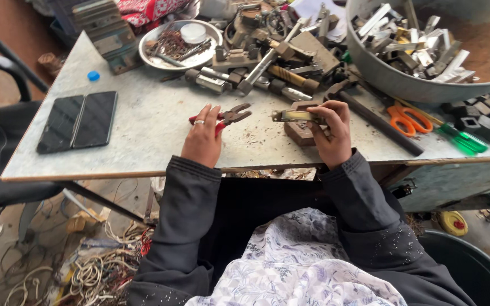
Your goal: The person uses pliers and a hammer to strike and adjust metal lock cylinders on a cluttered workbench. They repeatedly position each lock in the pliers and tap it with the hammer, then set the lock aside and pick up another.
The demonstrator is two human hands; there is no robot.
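Grey sleeves lead up from the lap to two bare hands at the near edge of the worktop (143, 130). The left hand (202, 139), a ring on one finger, lies curled over the red handles of a pair of pliers (231, 116) — its grip is closed on them, the dark jaws parted and pointing right. The right hand (333, 133) has its grip closed around a small brass-and-steel lock body (296, 116), held just above a brown block (300, 133) on the worktop. The lock body's long axis runs left to right, its free end facing the plier jaws; the two tips stand near each other but apart, with a bare gap of worktop between. The left hand, with the pliers, is the nearer to that free end.

To the left lie two dark flat phones (77, 122) side by side, and beyond them a small blue cap (93, 75). To the right a dark bar (378, 122) runs slantwise, then orange-handled scissors (406, 119) and a green-handled screwdriver (463, 140).

Farther back sits a round metal dish (180, 44) of small parts with a white lid in it, a heap of metal fittings (273, 62) — and at far right a large grey tub (392, 82) filled with metal pieces. No label shows clearly enough to describe.
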